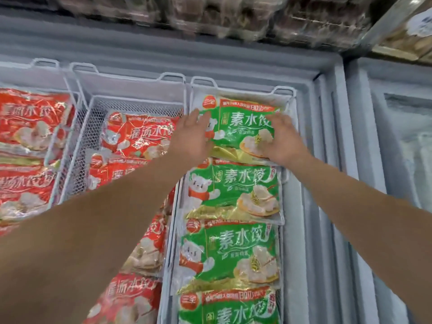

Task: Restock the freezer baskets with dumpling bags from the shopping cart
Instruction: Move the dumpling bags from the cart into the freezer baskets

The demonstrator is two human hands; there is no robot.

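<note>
We reach both arms out over the freezer, and our left hand [192, 134] lies on the left edge of the farthest green dumpling bag [243, 127], fingers straight and spread, palm down. Our right hand [281, 139] rests on the right side of that same bag, fingers gently bent over its surface near the printed dumpling; whether the thumb hooks under the edge we cannot tell.

That bag sits at the far end of the right-hand wire basket [284, 92], tilted a little and overlapping the next green bag [233, 190] just nearer to us. Two more green bags follow in a row toward us, the third [230, 256] and the nearest [228, 307], each lapping over the one behind like shingles.

Just left of this basket stands the middle wire basket [131, 101], holding red dumpling bags [140, 136] that lie lower inside it, with its mesh wall showing at the far end. Farther left, a third basket [44, 64] carries more red bags [30, 122], piled almost to its rim.

Around the baskets runs the grey, frosted freezer wall [327, 141]. To the right is a neighbouring freezer compartment [406, 136], and across the far top we see blurred clear packs [233, 15] stacked on a shelf.
</note>
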